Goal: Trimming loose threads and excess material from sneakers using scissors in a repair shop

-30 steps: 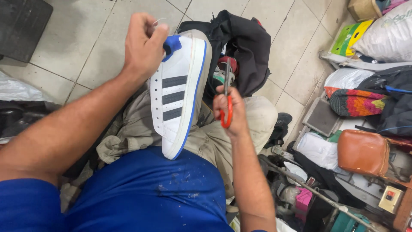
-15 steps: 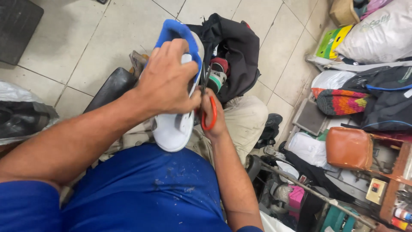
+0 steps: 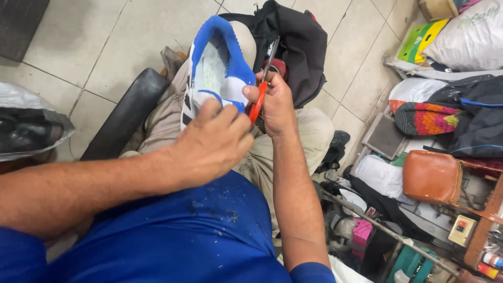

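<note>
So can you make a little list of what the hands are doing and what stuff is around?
left hand: grips the white and blue shoe low down, holding it over the lap
right hand: grips red-handled scissors, blades pointing up beside the shoe
shoe: opening faces the camera, blue lining, black stripes on the side
behind the shoe: black bag on the tiled floor
right side: brown leather bag, striped knitted thing
</note>
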